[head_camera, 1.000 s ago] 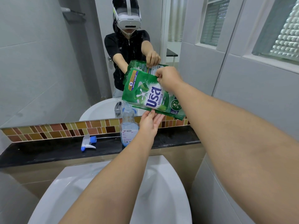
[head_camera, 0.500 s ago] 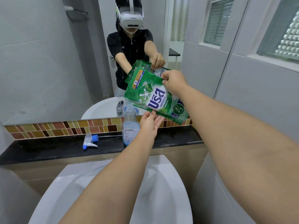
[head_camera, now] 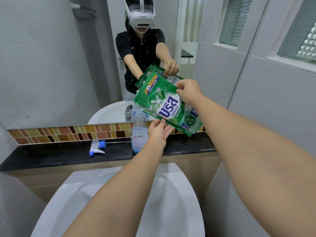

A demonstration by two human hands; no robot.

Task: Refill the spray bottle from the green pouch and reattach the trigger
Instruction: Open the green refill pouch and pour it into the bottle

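Above open bottle (head_camera: 138, 137): right fingers (head_camera: 179, 90) pinch green pouch (head_camera: 164, 106) top; left fingers (head_camera: 168, 130), straight, support underside.

A narrow black stone bench (head_camera: 51, 156) runs from wall to wall behind the white washbasin (head_camera: 82, 194), with a strip of brown, orange and yellow mosaic tiles (head_camera: 59, 134) rising along its back edge. Two things sit on it. Left of the middle, a white trigger (head_camera: 96, 147) with a blue nozzle and blue collar lies on its side, and its thin clear dip tube (head_camera: 118, 142) points right along the bench. Just beyond the tube's end, a clear spray bottle (head_camera: 138, 134) stands upright, neck open, with pale blue liquid in its lower part.
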